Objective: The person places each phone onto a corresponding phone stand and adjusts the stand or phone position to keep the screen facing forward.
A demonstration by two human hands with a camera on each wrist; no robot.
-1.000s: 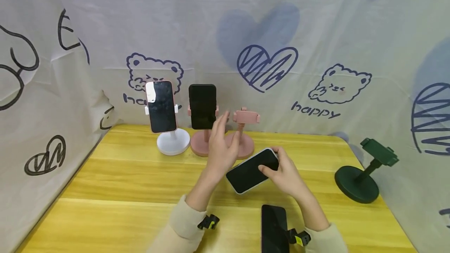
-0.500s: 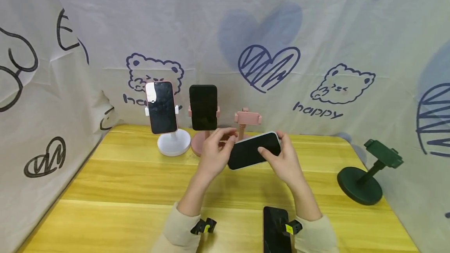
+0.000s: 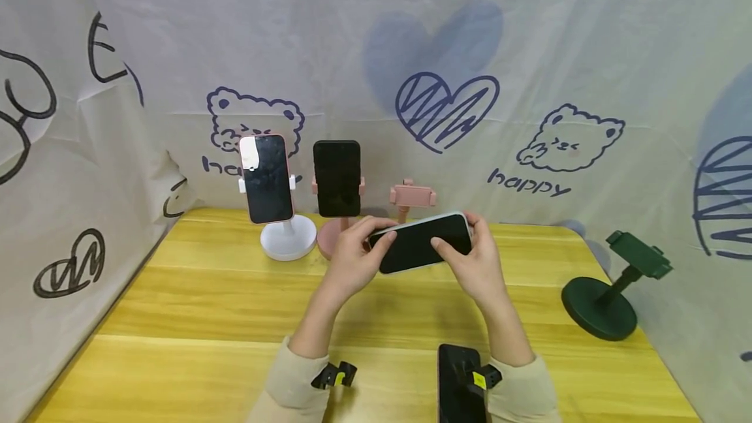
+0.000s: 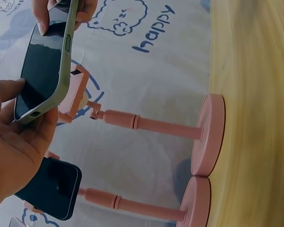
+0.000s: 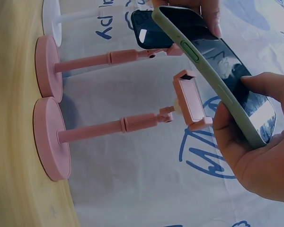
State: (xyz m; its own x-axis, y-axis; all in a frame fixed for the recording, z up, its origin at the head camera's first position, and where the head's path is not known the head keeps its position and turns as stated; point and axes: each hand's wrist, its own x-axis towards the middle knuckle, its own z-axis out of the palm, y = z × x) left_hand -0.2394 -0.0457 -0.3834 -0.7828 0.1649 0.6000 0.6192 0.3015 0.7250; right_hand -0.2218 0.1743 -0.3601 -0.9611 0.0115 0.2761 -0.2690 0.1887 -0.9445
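Both hands hold one smartphone (image 3: 414,245) in a pale green case, sideways, its dark screen toward me. The left hand (image 3: 357,256) grips its left end, thumb on the screen and fingers behind. At the other end, the right hand (image 3: 477,260) holds it likewise. Just behind the phone stands a pink phone stand (image 3: 413,196) whose clamp carries nothing; its base shows in the left wrist view (image 4: 209,135). To its left, a second pink stand (image 3: 330,237) carries a black phone (image 3: 337,178) upright.
Farther left, a white stand (image 3: 288,238) bears a pink-edged phone (image 3: 267,178). A dark green stand (image 3: 599,309) is at the table's right edge. Another phone (image 3: 460,384) lies flat near the right sleeve. A printed cloth (image 3: 352,51) hangs behind the wooden table (image 3: 205,305).
The phone has risen from low over the table and turned closer to level. The left hand has come down from beside the pink stand and taken hold of its left end.
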